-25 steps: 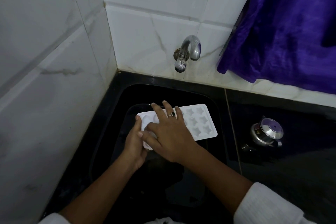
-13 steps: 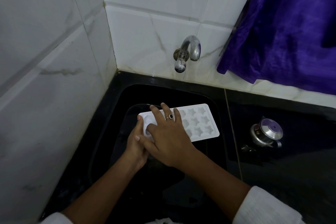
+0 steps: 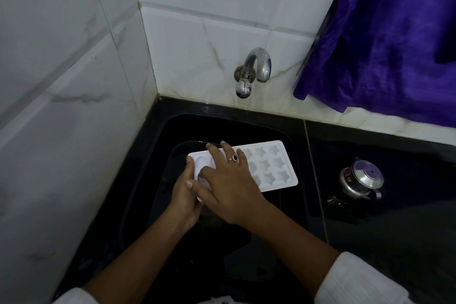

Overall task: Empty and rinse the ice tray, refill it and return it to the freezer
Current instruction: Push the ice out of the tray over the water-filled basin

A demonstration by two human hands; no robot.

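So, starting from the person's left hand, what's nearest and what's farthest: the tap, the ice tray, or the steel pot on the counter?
1. ice tray: the left hand grips its left end, over the sink.
2. tap: on the tiled wall behind the sink.
3. steel lidded pot: on the black counter, right of the sink.

White ribbed sleeves; a ring (dark oval stone) on the right hand.
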